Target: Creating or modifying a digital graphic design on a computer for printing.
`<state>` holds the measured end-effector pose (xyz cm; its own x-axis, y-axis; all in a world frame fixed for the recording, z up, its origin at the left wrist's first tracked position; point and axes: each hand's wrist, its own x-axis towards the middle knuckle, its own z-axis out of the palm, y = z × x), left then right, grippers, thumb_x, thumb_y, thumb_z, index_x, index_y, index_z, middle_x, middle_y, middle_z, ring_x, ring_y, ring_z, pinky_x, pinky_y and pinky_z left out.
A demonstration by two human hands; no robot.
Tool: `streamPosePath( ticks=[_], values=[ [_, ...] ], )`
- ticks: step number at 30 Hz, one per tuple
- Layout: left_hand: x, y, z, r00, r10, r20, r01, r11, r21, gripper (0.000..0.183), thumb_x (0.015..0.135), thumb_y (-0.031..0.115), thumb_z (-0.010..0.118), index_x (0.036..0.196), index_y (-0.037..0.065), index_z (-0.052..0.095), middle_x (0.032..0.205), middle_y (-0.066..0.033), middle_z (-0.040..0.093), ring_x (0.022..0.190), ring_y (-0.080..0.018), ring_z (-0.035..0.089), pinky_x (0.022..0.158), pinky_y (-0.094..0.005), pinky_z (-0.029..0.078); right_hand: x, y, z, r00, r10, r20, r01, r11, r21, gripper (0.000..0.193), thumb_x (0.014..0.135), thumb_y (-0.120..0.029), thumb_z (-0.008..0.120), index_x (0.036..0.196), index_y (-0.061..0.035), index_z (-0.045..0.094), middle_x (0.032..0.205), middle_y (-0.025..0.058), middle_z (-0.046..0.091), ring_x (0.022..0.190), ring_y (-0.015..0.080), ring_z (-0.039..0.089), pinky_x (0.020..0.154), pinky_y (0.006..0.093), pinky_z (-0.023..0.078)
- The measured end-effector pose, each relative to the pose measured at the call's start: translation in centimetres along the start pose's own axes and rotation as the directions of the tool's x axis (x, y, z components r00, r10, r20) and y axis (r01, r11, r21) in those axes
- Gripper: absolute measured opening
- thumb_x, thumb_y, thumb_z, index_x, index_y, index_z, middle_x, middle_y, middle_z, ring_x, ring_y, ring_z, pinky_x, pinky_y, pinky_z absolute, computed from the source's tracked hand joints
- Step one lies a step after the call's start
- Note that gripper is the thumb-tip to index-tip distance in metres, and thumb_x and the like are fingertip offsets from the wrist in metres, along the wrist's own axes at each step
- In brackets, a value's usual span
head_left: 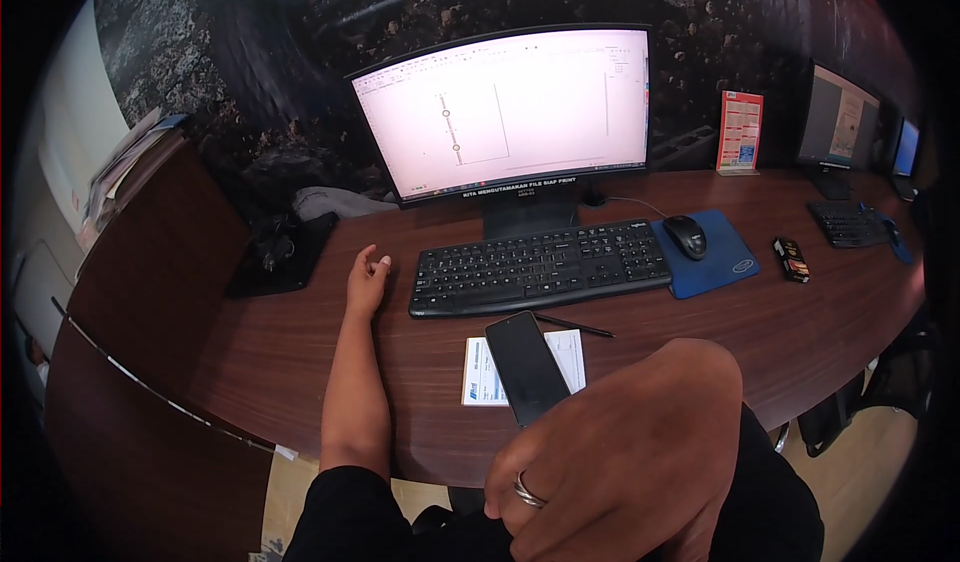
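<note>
Dark wooden tabletop (300,352) carried a black keyboard (540,267); left hand (367,280) rested beside it loosely curled, empty; right hand (620,452) hung close, holding nothing.

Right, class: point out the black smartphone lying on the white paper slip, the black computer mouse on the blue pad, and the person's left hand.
Black smartphone (527,367), head view: middle of its dark screen.
Black computer mouse (686,236), head view: top of its shell.
Left hand (367,282), head view: back of the hand.

Three monitors (510,112), two keyboards (540,267)
</note>
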<state>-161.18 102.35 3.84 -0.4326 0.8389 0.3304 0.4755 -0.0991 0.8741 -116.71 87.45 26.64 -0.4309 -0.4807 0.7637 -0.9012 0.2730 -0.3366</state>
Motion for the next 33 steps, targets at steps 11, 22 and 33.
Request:
streamPosePath(
  ticks=[11, 22, 33],
  values=[
    [-0.3, 1.2, 0.4, 1.0, -0.018, 0.006, 0.018, 1.0, 0.024, 0.054, 0.098, 0.02, 0.068, 0.144, 0.001, 0.047, 0.081, -0.0008, 0.063, 0.072, -0.0072, 0.055, 0.069, -0.0243, 0.045, 0.4, -0.1, -0.1, 1.0, 0.005, 0.024, -0.007, 0.999, 0.049, 0.102, 0.087, -0.073, 0.057, 0.141, 0.0138, 0.048, 0.061, 0.0072, 0.06, 0.047, 0.0222, 0.058, 0.051, 0.0358, 0.044],
    [-0.1, 0.6, 0.5, 1.0, -0.01, 0.007, 0.01, 1.0, -0.005, 0.053, 0.098, 0.02, 0.068, 0.143, 0.001, 0.048, 0.08, -0.0005, 0.063, 0.072, -0.0068, 0.055, 0.07, -0.0238, 0.045, 0.3, -1.6, -2.1, 0.953, 0.162, 0.254, -0.157, 0.987, -0.039, 0.062, 0.085, -0.048, 0.074, 0.095, 0.0116, 0.062, 0.093, 0.0191, 0.064, 0.081, 0.0332, 0.066, 0.095, 0.0532, 0.052],
    [-0.1, 0.4, 0.2, 1.0, 0.01, -0.003, -0.01, 0.999, 0.041, 0.052, 0.098, 0.02, 0.068, 0.142, 0.001, 0.049, 0.08, -0.0003, 0.063, 0.074, -0.0074, 0.056, 0.073, -0.0244, 0.046, 0.9, -0.6, -1.0, 0.995, 0.007, 0.098, -0.003, 0.999, -0.044, 0.106, 0.082, -0.077, 0.058, 0.145, 0.0075, 0.047, 0.063, 0.0041, 0.06, 0.053, 0.0232, 0.06, 0.064, 0.0388, 0.047]
  ],
)
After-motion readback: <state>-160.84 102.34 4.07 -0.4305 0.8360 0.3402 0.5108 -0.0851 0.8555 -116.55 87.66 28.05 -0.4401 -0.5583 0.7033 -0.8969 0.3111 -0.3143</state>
